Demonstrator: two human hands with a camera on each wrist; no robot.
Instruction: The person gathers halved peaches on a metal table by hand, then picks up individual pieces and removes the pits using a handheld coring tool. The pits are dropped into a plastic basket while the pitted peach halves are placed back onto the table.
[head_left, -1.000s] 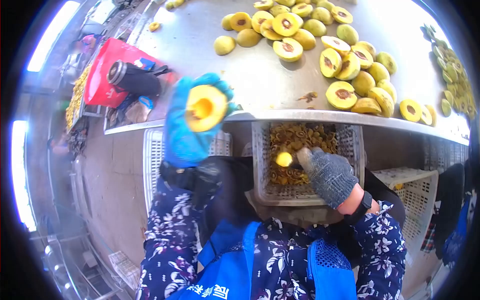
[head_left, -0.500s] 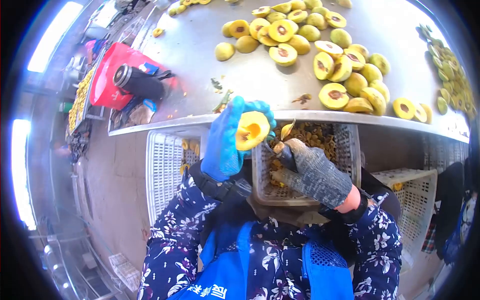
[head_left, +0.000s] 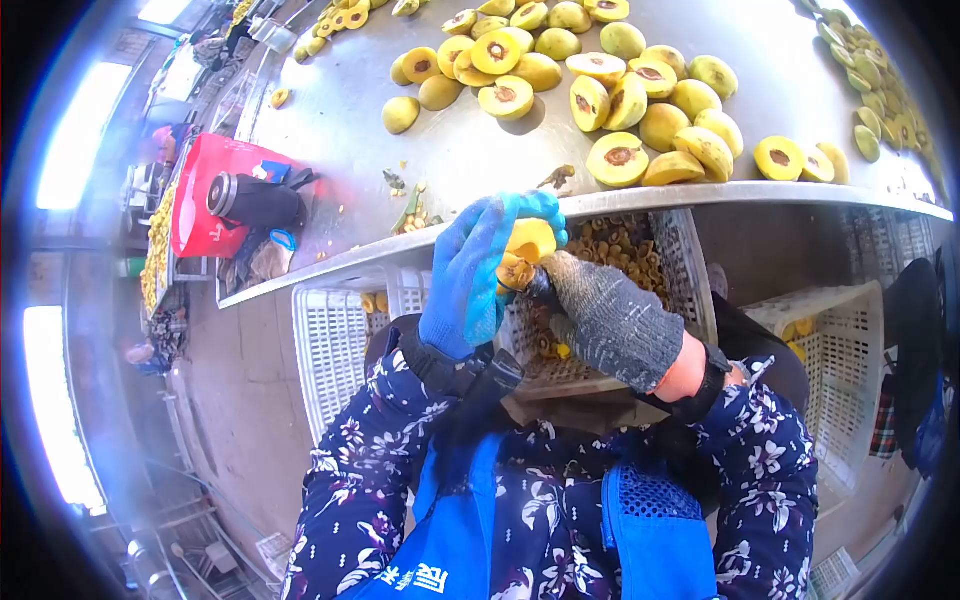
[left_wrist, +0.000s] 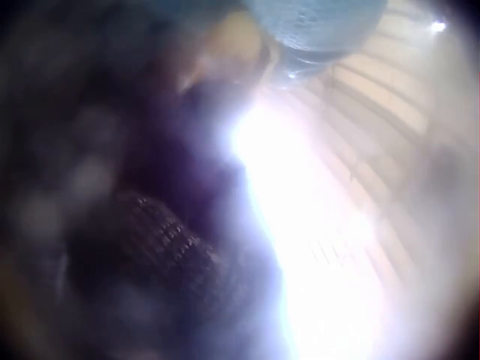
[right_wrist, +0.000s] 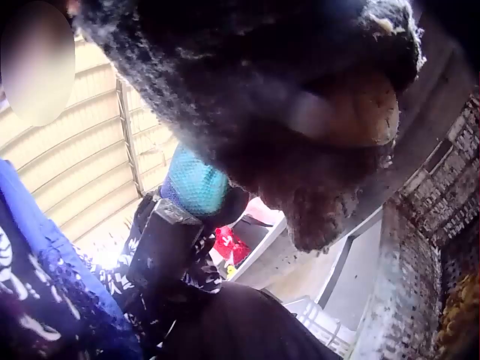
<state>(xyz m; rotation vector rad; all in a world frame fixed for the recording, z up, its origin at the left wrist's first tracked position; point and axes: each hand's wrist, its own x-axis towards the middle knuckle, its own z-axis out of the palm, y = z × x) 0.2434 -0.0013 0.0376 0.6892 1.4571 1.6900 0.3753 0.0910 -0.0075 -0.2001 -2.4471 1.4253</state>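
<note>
Left hand (head_left: 470, 285) in a blue rubber glove, fingers curled round a halved yellow fruit (head_left: 531, 241) just below the steel table (head_left: 340, 130) edge. Small dark tool (head_left: 541, 291) touches the fruit's cut face, gripped by the right hand (head_left: 612, 322) in a grey knit glove. Both are over a white slatted plastic crate (head_left: 688, 262) of pits.

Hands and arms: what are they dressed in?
The left hand wears a bright blue glove, the right hand a dark grey knitted one. Both sleeves are navy with a white flower print. A black strap circles each wrist.
</note>
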